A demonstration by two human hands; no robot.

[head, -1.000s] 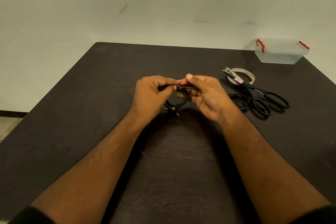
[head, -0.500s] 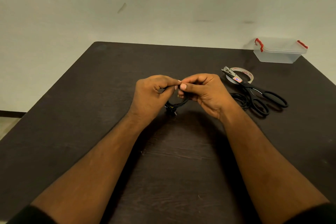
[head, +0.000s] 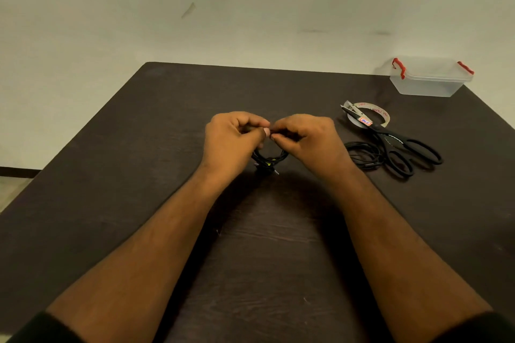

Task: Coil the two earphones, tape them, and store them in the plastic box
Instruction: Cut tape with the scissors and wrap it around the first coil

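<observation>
Drawn closer together than a moment ago, left hand (head: 232,138) and right hand (head: 305,138) fingertip to fingertip, both pinching the top of coiled earphone (head: 269,159) hanging just below the grip; second earphone (head: 362,154) right of it, beside scissors (head: 401,147).
</observation>
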